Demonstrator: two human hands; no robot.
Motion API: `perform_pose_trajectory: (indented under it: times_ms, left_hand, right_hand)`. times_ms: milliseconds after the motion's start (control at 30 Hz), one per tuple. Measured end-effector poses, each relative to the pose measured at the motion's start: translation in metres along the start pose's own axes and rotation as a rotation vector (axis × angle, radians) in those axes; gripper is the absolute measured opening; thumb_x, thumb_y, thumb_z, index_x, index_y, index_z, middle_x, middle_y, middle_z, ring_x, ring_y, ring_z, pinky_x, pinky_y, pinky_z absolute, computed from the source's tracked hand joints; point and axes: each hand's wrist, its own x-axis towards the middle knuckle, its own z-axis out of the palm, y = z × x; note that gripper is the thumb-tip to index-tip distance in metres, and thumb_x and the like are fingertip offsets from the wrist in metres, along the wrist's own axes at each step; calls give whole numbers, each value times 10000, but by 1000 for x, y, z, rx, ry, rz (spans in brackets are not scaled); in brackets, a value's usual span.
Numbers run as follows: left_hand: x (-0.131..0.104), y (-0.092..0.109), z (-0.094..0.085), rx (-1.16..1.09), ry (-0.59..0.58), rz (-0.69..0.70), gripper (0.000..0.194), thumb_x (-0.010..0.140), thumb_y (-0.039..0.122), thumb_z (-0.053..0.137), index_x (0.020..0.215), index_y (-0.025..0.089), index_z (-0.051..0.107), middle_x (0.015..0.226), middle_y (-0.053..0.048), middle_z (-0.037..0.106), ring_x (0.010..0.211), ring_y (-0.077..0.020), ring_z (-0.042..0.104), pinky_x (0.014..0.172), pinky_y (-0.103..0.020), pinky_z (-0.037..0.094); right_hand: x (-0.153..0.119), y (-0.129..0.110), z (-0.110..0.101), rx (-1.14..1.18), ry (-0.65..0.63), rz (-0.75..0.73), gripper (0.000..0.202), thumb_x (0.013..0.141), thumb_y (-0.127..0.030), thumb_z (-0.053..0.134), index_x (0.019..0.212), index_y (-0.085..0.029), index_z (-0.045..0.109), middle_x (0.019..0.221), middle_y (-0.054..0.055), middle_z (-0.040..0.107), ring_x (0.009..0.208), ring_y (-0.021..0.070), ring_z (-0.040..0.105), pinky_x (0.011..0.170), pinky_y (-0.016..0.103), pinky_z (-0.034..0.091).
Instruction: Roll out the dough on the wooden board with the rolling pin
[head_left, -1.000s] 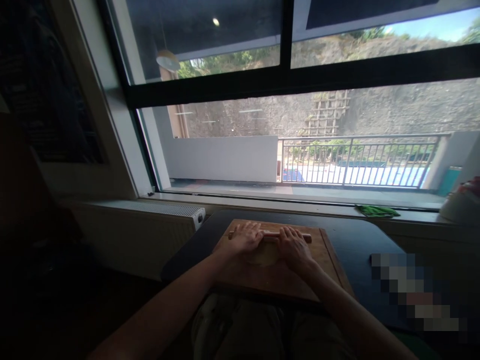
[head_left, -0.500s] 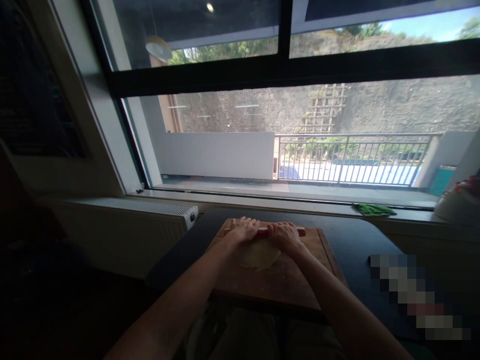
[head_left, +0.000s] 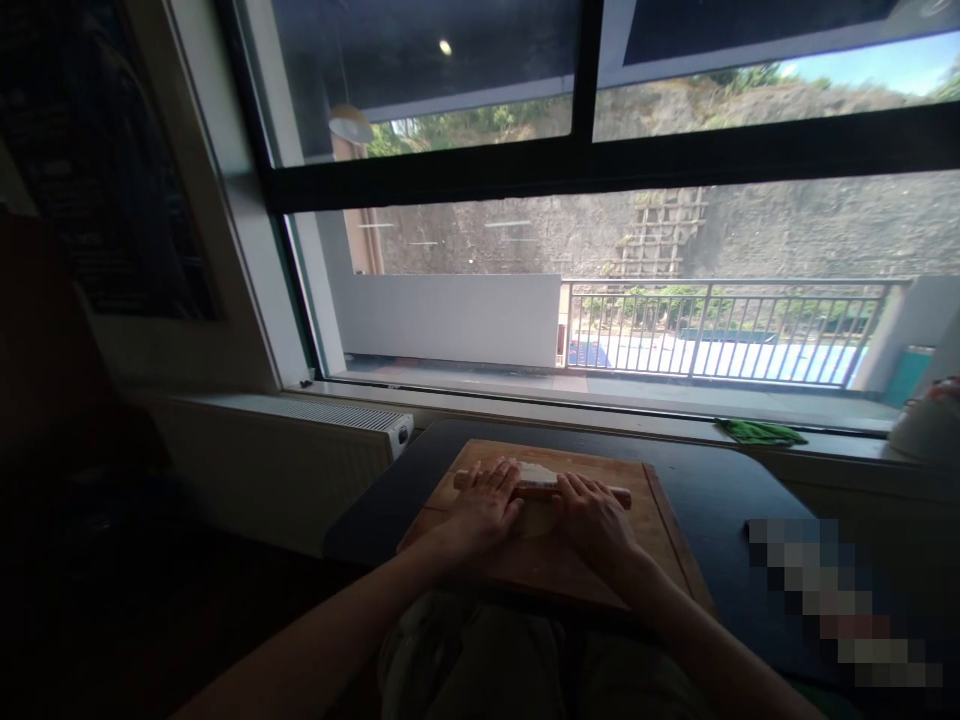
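A wooden rolling pin [head_left: 535,490] lies crosswise on the wooden board [head_left: 480,455]. My left hand [head_left: 486,497] is closed over its left part, fingers draped across the top. Over the right part, my right hand [head_left: 594,512] grips it the same way, with the pin's end sticking out beyond. Pale flattened dough [head_left: 537,470] shows just past the pin, between the hands. More of the dough lies on the near side, partly hidden by the hands and in shadow.
The board rests on a dark table [head_left: 720,490] below a large window. A green cloth [head_left: 759,432] lies on the sill, with a white container [head_left: 926,425] farther right. A radiator [head_left: 300,460] stands at the left. A blurred-out object [head_left: 832,600] is on the table's right.
Both hands and the rolling pin have moved back toward me over the dough, so the dough's far part now shows beyond the pin. The whole view has shifted slightly.
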Motion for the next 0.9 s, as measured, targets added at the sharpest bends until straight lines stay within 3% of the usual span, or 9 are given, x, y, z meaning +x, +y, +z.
perform_pose_trajectory:
  times_ms: [133,267,433,600,733,900]
  left_hand:
    - [37,-6,10,-29,-104,-151,576,937,454,230,1442,176,232,1498,-84,236,1380,-252,165,1112,-482,87]
    - [83,-10,9,-65,-254,-266,616,932,497,156,1433,150,245,1494,-107,239,1373,-282,179,1086,-526,138]
    - [108,-11,10,-52,-256,-257,489,943,402,237,1283,143,473,1393,-138,424,1310,-288,329,1056,-525,214]
    - [76,-12,3,-79,-164,-178,437,951,385,249,1245,196,512,1377,-81,458,1314,-240,328,1079,-465,208]
    - [33,-9,-14,-145,-8,-80,429,951,372,260,1257,210,513,1336,-59,508,1273,-224,391,1081,-464,212]
    - [-1,-5,-34,-154,-7,6,428,948,360,267,1247,213,535,1301,-57,542,1228,-206,448,1074,-405,251]
  right_hand:
    - [41,9,5,-5,-130,101,416,965,-305,225,987,-178,621,1014,103,660,991,215,561,889,355,348]
    - [76,23,13,-12,-225,125,342,935,-314,326,971,-190,643,912,115,685,973,236,570,831,367,372]
    - [84,32,16,-16,-260,125,358,936,-363,313,1023,-226,633,993,101,676,1016,232,557,830,361,381]
    - [55,19,12,-6,-166,106,439,962,-388,209,1149,-208,562,1180,99,602,1216,227,421,951,370,309]
    - [23,5,7,7,-70,103,445,957,-391,240,1242,-161,492,1290,118,522,1148,223,484,958,355,316]
    - [-12,-4,4,6,48,-23,452,948,-368,284,1291,-134,461,1325,114,498,1199,228,444,1021,356,271]
